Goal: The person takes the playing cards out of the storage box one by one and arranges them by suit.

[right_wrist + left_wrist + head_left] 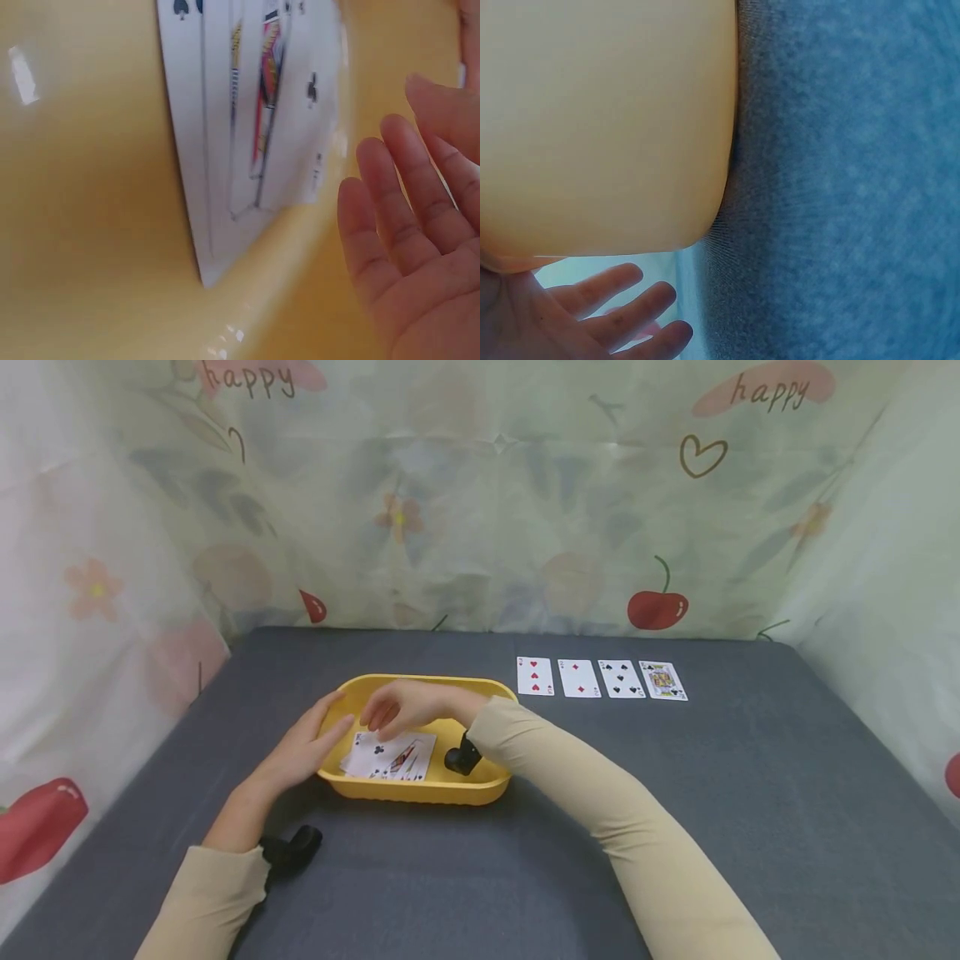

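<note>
A yellow plastic tray (420,793) holds a fanned, overlapping pile of playing cards (187,150), with a club card on top and part of a face card showing. My left hand (307,747) rests at the tray's left end, the rim between thumb and fingers; in the left wrist view its fingers (630,315) extend loosely outside the wall. Over the pile hovers my right hand (408,706), reaching in across the tray. From the right wrist view, its fingers (409,217) are loosely extended beside the cards, with nothing in them.
Beyond the tray to the right, several cards lie face up in a row: a three of hearts (535,677), a two of diamonds (579,679), a spade card (621,679) and a face card (663,681). A dark cloth (675,802) covers the table; a printed curtain (495,527) encloses it.
</note>
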A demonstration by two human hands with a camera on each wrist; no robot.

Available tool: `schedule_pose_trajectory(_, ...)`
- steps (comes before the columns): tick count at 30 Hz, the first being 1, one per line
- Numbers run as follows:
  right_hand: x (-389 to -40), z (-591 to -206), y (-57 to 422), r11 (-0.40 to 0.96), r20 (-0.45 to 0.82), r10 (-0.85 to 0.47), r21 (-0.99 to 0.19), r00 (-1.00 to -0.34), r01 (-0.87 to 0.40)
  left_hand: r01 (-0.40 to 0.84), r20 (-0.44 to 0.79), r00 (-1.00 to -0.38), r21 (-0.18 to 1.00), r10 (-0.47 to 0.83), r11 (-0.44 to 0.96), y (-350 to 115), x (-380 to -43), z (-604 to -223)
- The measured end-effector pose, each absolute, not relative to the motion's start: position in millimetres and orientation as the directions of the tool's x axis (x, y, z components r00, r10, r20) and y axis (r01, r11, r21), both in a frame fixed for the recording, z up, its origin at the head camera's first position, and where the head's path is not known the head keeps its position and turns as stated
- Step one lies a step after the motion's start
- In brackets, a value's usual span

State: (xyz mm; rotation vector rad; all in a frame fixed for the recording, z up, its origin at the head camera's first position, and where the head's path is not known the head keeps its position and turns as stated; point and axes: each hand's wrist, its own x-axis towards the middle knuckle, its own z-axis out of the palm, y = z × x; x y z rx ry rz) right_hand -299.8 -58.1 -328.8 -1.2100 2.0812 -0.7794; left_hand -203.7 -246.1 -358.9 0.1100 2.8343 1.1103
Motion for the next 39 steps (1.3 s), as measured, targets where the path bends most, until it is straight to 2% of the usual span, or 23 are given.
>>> schedule_pose_trajectory(11, -301.1, -340.7, -67.3, 0.457, -0.215, -0.872, -0.676, -0.439, -0.578, 0.036, -0.061, -0.992, 0.685, 0.107, 0.728, -245.2, -204.3, -357.4)
schedule_pose_trajectory(21, -297.0, -341.6, -69.0, 0.578, -0.297, -0.814, -0.501, -0.500, -0.644, 0.025, -0.074, -0.992, 0.686, 0.104, 0.727, -243.9, -203.9, -354.2)
schedule_pose_trajectory(27, -295.9, -342.4, -67.9, 0.597, -0.331, -0.801, -0.495, -0.499, -0.631, 0.031, -0.066, -0.992, 0.683, 0.104, 0.730, -244.4, -204.6, -354.9)
schedule_pose_trajectory(35, -297.3, -342.9, -62.4, 0.643, -0.338, -0.764, -0.472, -0.549, -0.603, 0.018, -0.075, -0.993, 0.681, 0.093, 0.732, -244.8, -205.0, -358.9)
schedule_pose_trajectory(39, -301.2, -339.8, -55.5, 0.632, -0.331, -0.772, -0.492, -0.544, -0.599, 0.017, -0.072, -0.993, 0.676, 0.088, 0.737, -245.5, -204.3, -359.7)
